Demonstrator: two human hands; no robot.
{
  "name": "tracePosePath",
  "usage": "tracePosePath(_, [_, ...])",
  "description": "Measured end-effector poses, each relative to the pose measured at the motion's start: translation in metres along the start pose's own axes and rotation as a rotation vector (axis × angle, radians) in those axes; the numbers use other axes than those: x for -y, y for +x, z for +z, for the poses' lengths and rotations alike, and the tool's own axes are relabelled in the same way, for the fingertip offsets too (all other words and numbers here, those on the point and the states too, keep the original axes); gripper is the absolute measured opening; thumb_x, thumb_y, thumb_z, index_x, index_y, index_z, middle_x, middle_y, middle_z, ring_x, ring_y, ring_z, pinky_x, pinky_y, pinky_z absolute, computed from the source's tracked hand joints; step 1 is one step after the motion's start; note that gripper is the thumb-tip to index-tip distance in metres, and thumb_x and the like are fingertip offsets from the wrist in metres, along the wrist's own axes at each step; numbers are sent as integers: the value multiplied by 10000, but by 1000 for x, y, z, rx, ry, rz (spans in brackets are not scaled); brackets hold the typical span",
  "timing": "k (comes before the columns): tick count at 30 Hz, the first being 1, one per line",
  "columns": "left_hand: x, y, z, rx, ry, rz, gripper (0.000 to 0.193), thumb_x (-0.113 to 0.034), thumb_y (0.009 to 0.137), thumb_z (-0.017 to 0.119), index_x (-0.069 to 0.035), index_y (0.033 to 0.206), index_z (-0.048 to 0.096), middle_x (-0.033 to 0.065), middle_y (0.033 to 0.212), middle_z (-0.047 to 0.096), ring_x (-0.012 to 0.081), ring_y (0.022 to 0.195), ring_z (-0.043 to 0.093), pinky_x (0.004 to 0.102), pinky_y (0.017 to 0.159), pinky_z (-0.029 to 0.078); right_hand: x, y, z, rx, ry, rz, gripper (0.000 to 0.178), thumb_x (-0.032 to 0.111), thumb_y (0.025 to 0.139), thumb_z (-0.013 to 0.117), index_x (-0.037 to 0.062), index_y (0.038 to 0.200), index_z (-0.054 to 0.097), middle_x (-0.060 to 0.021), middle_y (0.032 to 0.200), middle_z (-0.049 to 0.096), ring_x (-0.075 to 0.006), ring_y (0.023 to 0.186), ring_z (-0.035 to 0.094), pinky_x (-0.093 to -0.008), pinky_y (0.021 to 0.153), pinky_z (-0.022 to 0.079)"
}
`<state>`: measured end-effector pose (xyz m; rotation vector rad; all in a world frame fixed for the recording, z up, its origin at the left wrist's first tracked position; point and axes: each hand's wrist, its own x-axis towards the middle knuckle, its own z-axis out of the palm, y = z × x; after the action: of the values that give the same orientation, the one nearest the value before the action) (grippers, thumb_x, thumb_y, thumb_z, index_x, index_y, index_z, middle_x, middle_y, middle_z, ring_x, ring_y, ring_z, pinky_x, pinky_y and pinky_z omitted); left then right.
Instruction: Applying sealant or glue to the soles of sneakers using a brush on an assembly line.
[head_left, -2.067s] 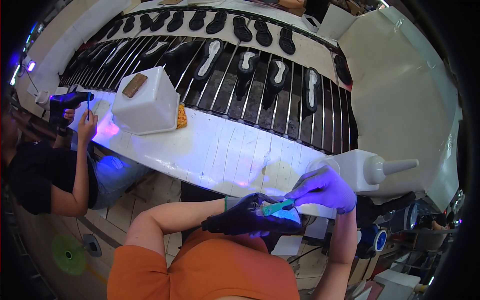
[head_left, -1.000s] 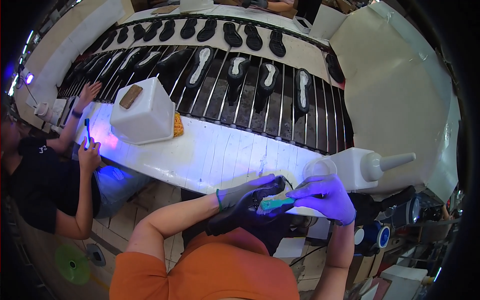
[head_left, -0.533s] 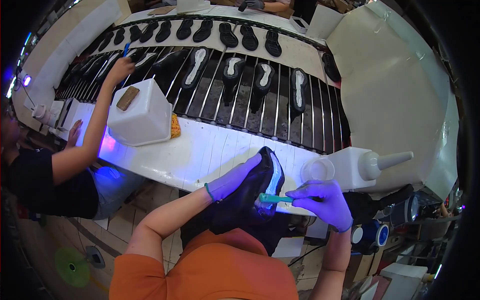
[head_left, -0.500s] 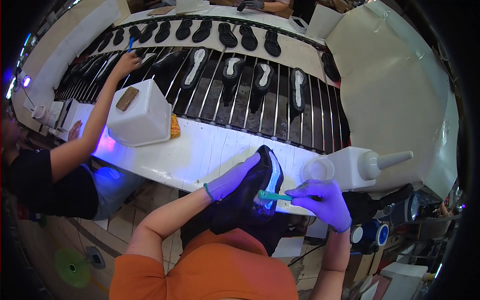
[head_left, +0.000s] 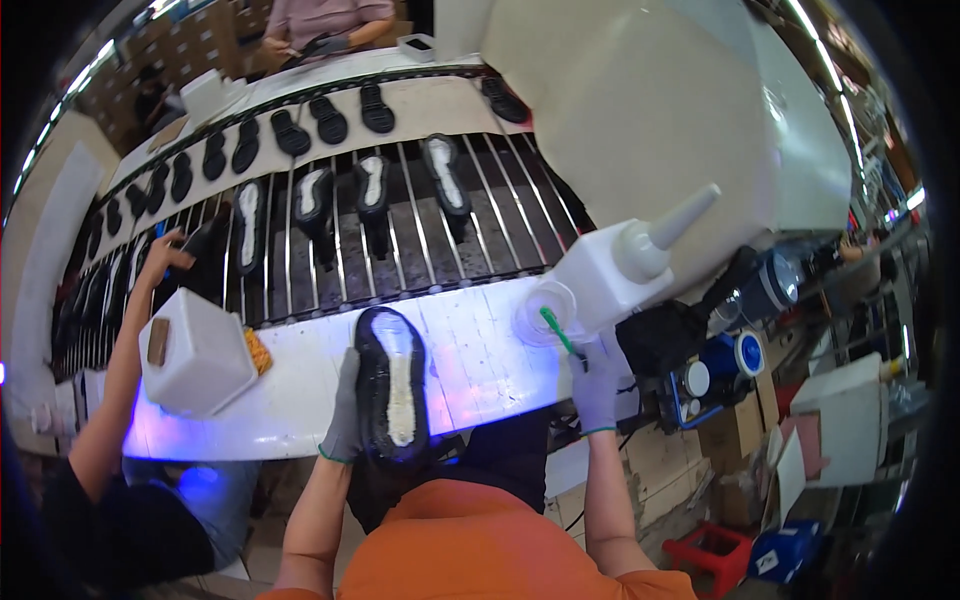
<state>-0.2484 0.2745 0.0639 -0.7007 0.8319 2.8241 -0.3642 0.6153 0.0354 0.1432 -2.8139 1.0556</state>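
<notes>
My left hand [head_left: 344, 412], in a pale glove, grips the side of a black shoe [head_left: 402, 375] held sole-up at the bench's near edge. A whitish strip runs down the middle of its underside. Over to the right, my gloved right hand [head_left: 597, 388] is closed on a green-handled brush [head_left: 562, 335]. The brush's far end is inside a clear round cup [head_left: 525, 318], and its bristles are hard to make out. Right beside the cup stands a white squeeze bottle [head_left: 612, 268] with a long tapered nozzle.
Sole-up black shoes lie across a metal roller conveyor [head_left: 410, 240], with black outsoles on the belt [head_left: 430, 100] behind. A white box-shaped container [head_left: 200, 360] stands left on the bench. A co-worker's arm [head_left: 125, 365] reaches in there; another person [head_left: 330, 30] works opposite.
My right hand has carried the brush from the shoe's underside to the cup. The shoe now stands more upright, underside facing me. My view has swung right.
</notes>
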Motion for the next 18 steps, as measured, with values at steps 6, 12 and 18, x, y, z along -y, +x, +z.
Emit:
tracePosePath(6, [-7,8,10,28,-32,246,744,-651,926,424,-78,1398,470,101,1279,592,218,1057,614,347,935,494,26,-27,2,-60,-107,-13,398,155,810,718,3,1160,605,-183,1037,640,-310,943,622,-416,821,475])
tracePosePath(12, [11,22,16,15,-23,421,872,-719,932,242,-35,1458,362,101,1424,438,252,1293,401,386,1137,227,118,-62,10,530,670,-233,887,261,656,880,16,1383,435,-143,1395,486,-279,1320,422,-402,1106,338])
tracePosePath(18, [23,13,39,266,624,430,967,-744,917,163,9,1522,118,117,1530,286,254,1406,277,396,1168,155,117,-66,29,550,1255,226,790,76,713,813,33,1401,429,-77,1360,523,-207,1254,492,-372,1074,390])
